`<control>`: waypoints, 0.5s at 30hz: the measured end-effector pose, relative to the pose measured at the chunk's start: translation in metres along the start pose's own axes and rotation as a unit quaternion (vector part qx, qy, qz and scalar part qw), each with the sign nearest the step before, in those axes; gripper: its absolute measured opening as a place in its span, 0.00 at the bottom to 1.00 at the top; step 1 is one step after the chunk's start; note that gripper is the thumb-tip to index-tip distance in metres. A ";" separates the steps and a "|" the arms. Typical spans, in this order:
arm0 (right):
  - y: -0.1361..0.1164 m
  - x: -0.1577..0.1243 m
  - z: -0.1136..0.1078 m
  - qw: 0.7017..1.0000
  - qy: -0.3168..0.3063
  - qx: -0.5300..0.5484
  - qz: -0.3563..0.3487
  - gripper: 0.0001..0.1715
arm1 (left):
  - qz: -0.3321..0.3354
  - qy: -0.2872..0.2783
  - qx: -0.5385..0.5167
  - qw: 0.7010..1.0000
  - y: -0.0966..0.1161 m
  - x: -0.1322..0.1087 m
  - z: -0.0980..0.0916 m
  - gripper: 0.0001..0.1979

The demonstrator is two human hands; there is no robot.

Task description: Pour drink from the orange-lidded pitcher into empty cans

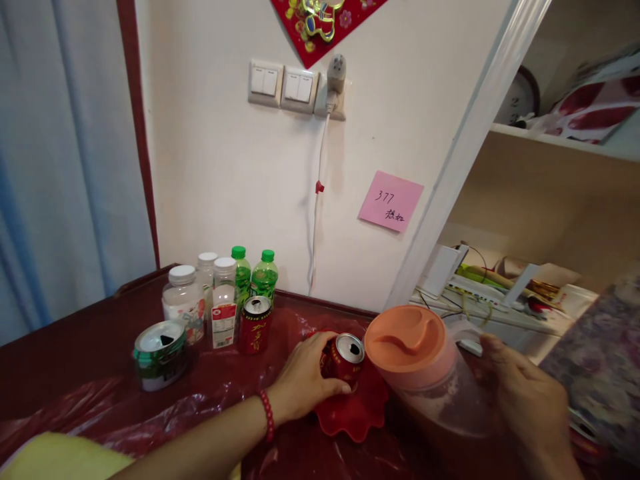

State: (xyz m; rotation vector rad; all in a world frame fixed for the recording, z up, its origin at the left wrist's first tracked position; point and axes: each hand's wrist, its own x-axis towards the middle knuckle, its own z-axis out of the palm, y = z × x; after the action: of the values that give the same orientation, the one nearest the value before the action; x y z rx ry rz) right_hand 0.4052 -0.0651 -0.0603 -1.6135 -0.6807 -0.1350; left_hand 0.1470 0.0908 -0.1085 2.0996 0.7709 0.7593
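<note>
The left hand (307,379) curls its fingers behind and its thumb in front of a red metal drink can (349,357), clasping it over a red, scalloped plastic dish (353,420). The left forearm (210,437), ringed by a red bead bracelet (267,415), reaches in from the lower left. Just right of the can, the right hand (530,393) closes around the handle of a tilted, clear plastic pitcher (445,400) topped by an orange lid (407,340). Farther left stand green-capped plastic bottles (264,277).
</note>
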 end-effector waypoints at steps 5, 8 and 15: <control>-0.008 -0.003 -0.001 1.000 0.000 -0.025 0.002 0.34 | -0.007 -0.001 0.002 1.000 0.001 -0.001 0.001 0.41; -0.011 -0.004 -0.002 0.999 0.003 -0.038 -0.001 0.34 | -0.002 -0.002 0.003 1.000 -0.001 -0.001 0.002 0.41; -0.010 -0.004 -0.005 0.998 -0.007 -0.062 0.009 0.35 | 0.004 -0.002 0.002 1.000 -0.005 0.000 0.003 0.42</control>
State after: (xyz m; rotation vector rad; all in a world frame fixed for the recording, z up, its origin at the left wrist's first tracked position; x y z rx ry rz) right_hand 0.3980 -0.0716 -0.0523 -1.7401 -0.6786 -0.1560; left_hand 0.1475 0.0920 -0.1144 2.1092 0.7624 0.7587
